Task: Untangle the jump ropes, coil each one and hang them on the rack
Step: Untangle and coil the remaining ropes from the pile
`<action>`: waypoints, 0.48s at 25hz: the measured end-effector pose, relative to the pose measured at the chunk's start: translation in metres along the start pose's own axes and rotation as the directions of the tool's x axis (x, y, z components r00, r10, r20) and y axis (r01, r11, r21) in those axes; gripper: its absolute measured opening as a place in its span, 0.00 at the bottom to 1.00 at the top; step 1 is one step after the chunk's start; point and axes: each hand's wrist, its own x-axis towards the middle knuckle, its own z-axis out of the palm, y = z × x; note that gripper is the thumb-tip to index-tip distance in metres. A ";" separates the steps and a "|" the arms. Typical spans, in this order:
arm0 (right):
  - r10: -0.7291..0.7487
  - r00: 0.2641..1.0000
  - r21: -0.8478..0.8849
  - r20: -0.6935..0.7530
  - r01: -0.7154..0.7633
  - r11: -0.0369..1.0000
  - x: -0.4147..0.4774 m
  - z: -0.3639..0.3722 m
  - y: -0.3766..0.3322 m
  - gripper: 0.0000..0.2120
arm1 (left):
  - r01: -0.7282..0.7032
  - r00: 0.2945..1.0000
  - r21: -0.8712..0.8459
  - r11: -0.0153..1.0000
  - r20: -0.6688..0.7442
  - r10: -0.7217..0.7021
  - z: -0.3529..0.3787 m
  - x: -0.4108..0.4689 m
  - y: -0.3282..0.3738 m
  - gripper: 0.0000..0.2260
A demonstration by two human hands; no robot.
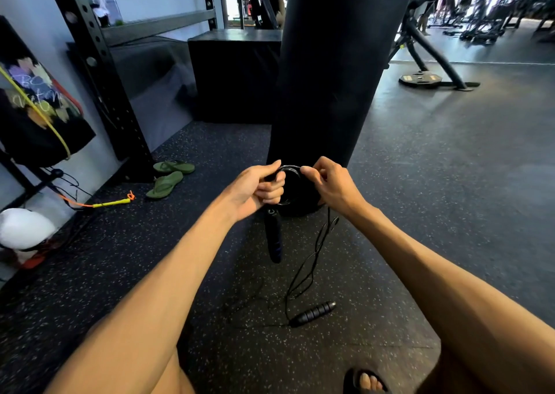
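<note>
Left hand (255, 189) grip closed round black rope coil (289, 168), one handle (274, 239) dangling. Right hand (333, 187) pinches coil top; other handle (312, 314) on floor (420, 213).

Black rope (303, 269), green sandals (165, 183), speckled floor (420, 213)

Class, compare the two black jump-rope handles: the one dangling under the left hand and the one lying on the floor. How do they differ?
The dangling handle hangs almost upright just under the left hand; the floor handle lies flat on the floor. The dangling handle sits by the coil; the floor handle ends loose, uncoiled cord. Both are black and slim.
</note>
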 end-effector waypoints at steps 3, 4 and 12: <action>0.115 0.982 0.057 0.150 -0.125 0.991 -0.004 0.009 0.008 0.18 | -0.103 0.995 -0.215 0.971 -0.038 0.097 0.002 0.002 0.004 0.15; 0.146 0.963 0.037 0.225 -0.158 0.987 -0.007 0.012 0.013 0.16 | -0.147 0.989 -0.284 0.947 -0.066 0.133 0.000 0.003 0.006 0.15; 0.227 0.776 -0.193 0.588 -0.139 0.971 -0.031 0.026 0.016 0.05 | -0.473 0.806 -0.220 0.853 -0.499 0.318 -0.022 0.015 0.010 0.15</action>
